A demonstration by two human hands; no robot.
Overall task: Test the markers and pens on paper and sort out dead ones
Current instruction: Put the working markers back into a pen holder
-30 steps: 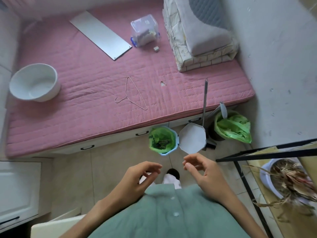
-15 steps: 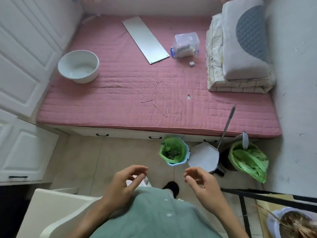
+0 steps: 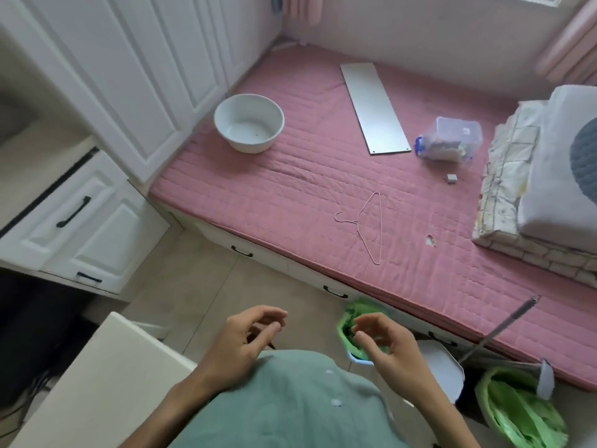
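Note:
No markers, pens or paper show in the head view. My left hand (image 3: 240, 342) hovers in front of my green shirt with its fingers loosely curled and apart, holding nothing. My right hand (image 3: 386, 345) hangs beside it, also empty with curled fingers, above a small bin with a green liner (image 3: 350, 318). Both hands are over the tiled floor, short of the bed.
A pink quilted mattress (image 3: 290, 202) carries a white bowl (image 3: 248, 122), a white board (image 3: 374, 108), a clear plastic box (image 3: 449, 140), a wire hanger (image 3: 368, 224) and folded bedding (image 3: 533, 176). White cabinets (image 3: 80, 218) stand left, a white tabletop (image 3: 103, 383) lower left, another green-lined bin (image 3: 520, 405) lower right.
The view has swung left: the bed slid right, and the white cabinets and tabletop came into sight. Both hands stay empty in front of my chest, now closer together.

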